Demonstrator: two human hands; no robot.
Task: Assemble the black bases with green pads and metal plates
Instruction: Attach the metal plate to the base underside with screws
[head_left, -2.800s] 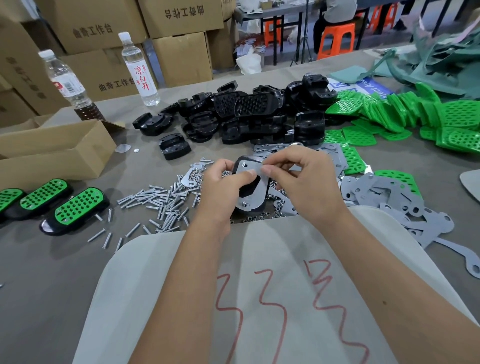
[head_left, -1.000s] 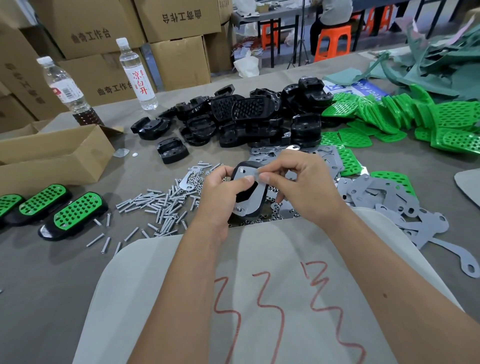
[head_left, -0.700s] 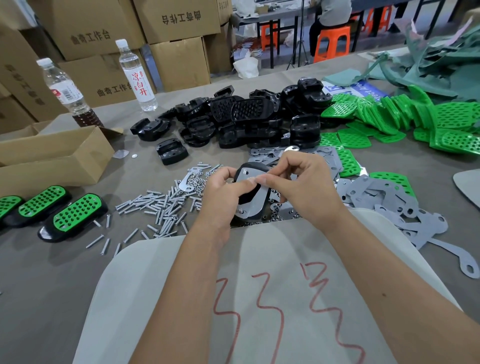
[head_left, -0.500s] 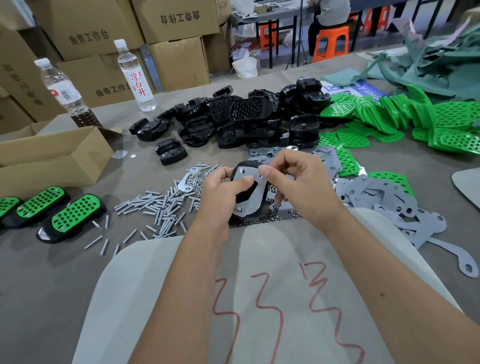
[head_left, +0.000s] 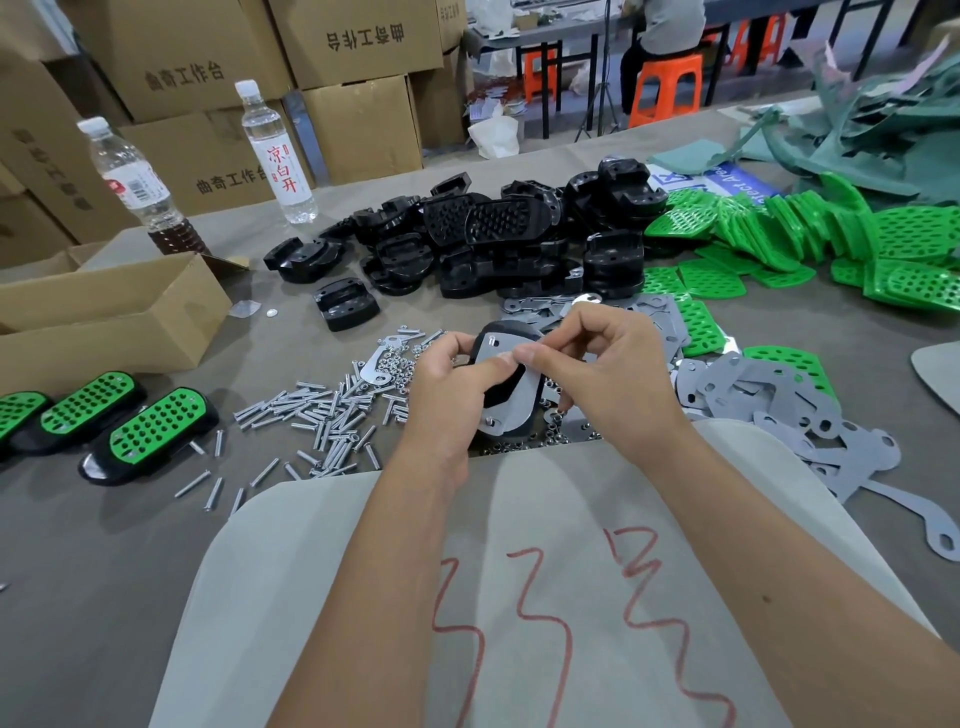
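Left hand (head_left: 457, 389) gripping an oval black plastic base (head_left: 506, 332) topped by a grey metal plate (head_left: 511, 402); right hand (head_left: 608, 374) pinching plate's upper edge, above grey desk (head_left: 104, 545).

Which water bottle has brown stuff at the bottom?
The left bottle, beside the cardboard box; the bottle with red writing looks clear throughout.

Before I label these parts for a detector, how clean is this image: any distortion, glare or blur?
Head view: wide-angle bending curves the cardboard boxes and table edges; even light, soft shadows under the screws; mild sheen on the metal plate held by both hands; centre sharp, background stools softer.
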